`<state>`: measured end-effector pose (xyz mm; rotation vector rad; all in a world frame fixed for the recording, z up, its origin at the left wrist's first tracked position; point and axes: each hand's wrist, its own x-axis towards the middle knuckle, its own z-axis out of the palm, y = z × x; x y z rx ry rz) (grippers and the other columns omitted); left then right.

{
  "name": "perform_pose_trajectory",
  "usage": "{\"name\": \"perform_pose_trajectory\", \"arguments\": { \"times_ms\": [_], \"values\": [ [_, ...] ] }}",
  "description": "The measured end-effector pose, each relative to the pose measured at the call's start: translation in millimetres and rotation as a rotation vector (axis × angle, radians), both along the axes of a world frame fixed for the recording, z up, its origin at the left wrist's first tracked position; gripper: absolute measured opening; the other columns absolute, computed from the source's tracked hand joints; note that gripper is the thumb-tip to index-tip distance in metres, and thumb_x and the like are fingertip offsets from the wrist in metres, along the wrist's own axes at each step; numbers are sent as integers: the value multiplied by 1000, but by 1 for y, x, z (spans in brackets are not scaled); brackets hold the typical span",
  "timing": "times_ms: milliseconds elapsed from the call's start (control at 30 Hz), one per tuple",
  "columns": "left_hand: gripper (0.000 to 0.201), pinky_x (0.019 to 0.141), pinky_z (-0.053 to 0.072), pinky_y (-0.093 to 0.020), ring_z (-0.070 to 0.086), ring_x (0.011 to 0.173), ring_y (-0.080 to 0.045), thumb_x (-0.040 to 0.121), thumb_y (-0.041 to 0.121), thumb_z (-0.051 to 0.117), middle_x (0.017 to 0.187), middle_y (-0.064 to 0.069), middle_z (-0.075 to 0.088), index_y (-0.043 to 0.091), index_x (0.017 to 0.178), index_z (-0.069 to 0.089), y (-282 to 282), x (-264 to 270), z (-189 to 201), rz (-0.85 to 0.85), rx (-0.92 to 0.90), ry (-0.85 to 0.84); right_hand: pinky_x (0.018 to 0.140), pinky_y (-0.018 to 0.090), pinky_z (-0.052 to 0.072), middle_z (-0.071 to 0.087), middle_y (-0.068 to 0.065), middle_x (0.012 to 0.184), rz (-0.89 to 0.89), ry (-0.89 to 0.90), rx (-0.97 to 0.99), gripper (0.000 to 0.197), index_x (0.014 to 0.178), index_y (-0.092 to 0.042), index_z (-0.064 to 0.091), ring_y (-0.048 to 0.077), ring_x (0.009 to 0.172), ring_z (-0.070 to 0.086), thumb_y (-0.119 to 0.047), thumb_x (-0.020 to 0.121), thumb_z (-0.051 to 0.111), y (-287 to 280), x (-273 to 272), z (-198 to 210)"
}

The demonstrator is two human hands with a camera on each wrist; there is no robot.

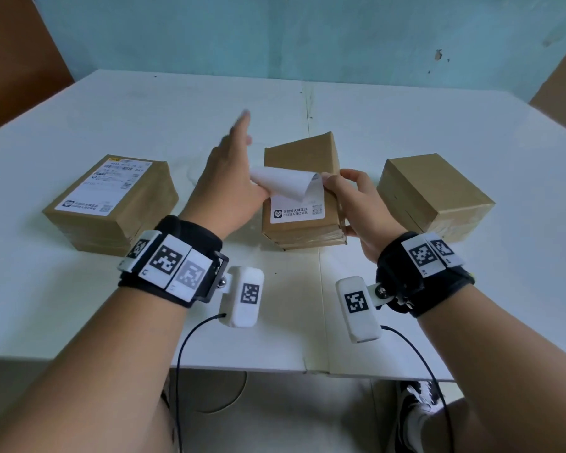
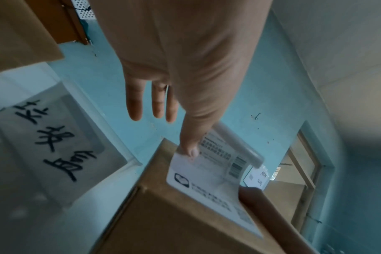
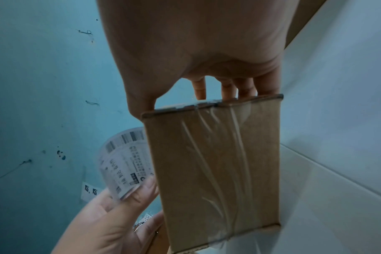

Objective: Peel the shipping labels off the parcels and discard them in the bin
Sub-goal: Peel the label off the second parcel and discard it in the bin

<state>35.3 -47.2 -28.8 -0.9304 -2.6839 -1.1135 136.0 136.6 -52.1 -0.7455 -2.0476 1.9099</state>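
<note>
Thin white paper shipping label (image 1: 288, 188) half-peeled off tilted brown cardboard parcel (image 1: 303, 204) mid-table; flimsy, sticky, likely tear-prone. Left hand (image 1: 229, 188) pinching curled free edge; right hand (image 1: 356, 207) clamping parcel's side. Best regripped near peel line.

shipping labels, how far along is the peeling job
Possibly done: the right parcel shows no label on its visible faces. In hand: the right hand steadies the middle parcel while the left hand pinches its half-peeled label, whose lower part remains stuck. Left: the left parcel with its label fully on, and binning; no bin is clearly identifiable.
</note>
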Motion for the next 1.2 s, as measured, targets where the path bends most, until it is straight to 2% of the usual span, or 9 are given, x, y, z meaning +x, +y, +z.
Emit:
{"name": "perform_pose_trajectory", "arguments": {
  "times_ms": [100, 167, 267, 333, 433, 500, 600, 833, 1200],
  "values": [
    [43, 92, 46, -34, 52, 115, -20, 86, 7, 68, 120, 2, 64, 25, 125, 66, -1, 2, 1, -25, -42, 26, 64, 31, 50, 69, 1, 101, -3, 14, -9, 51, 145, -24, 44, 11, 69, 62, -44, 103, 64, 0, 0, 2],
    [31, 77, 48, -27, 60, 97, -17, 83, 2, 65, 101, 6, 69, 26, 101, 72, -1, 3, 2, -43, -2, -22, 62, 29, 49, 69, 1, 100, -14, 15, -11, 53, 146, -24, 43, 11, 69, 60, -45, 102, 65, -1, 0, 2],
    [31, 68, 47, -27, 62, 84, -15, 82, -2, 62, 85, 10, 69, 28, 87, 68, -1, 3, 2, -45, 22, -51, 56, 23, 53, 71, 1, 104, -15, 23, -23, 57, 147, -25, 42, 7, 69, 66, -49, 101, 65, 0, 0, 1],
    [30, 67, 48, -30, 62, 82, -15, 81, -2, 59, 83, 10, 69, 26, 86, 68, -2, 3, 2, -42, 38, -42, 58, 20, 54, 72, 2, 107, 0, 40, -32, 59, 148, -25, 41, 6, 70, 68, -55, 102, 62, -1, 1, 1],
    [29, 64, 48, -30, 61, 80, -16, 82, 1, 56, 84, 6, 69, 27, 88, 67, -2, 3, 0, -18, 39, -1, 82, 32, 51, 70, 16, 124, 65, 48, -39, 81, 161, -26, 36, 17, 93, 67, -68, 96, 60, 0, 1, 1],
    [29, 62, 46, -29, 60, 79, -16, 82, 2, 55, 83, 5, 68, 27, 88, 66, -1, 3, -1, -8, 31, 8, 83, 26, 52, 61, -3, 140, 120, 58, -70, 90, 170, -30, 18, 8, 101, 68, -60, 99, 65, 0, 2, 2],
    [32, 60, 44, -27, 60, 77, -17, 81, -1, 51, 82, 4, 68, 24, 91, 68, -1, 3, 0, -2, 38, 19, 79, 22, 54, 58, 2, 151, 199, 59, -31, 105, 170, -33, 0, 8, 113, 69, -41, 97, 76, 1, 2, 1],
    [27, 65, 48, -31, 62, 80, -18, 81, 0, 58, 83, 4, 70, 23, 88, 70, -3, 3, 2, -9, 56, 5, 61, 14, 56, 68, -2, 124, 242, 64, 20, 98, 168, -32, 14, -3, 80, 75, -12, 95, 77, 1, 4, 2],
    [30, 66, 54, -38, 63, 77, -20, 75, 2, 55, 80, 2, 71, 22, 85, 74, -3, 13, 13, -6, 26, 74, 55, 11, 50, 69, 3, 114, 222, 35, 76, 89, 166, -30, 18, -6, 67, 70, -14, 97, 72, 5, -1, 2]
  ]
}}
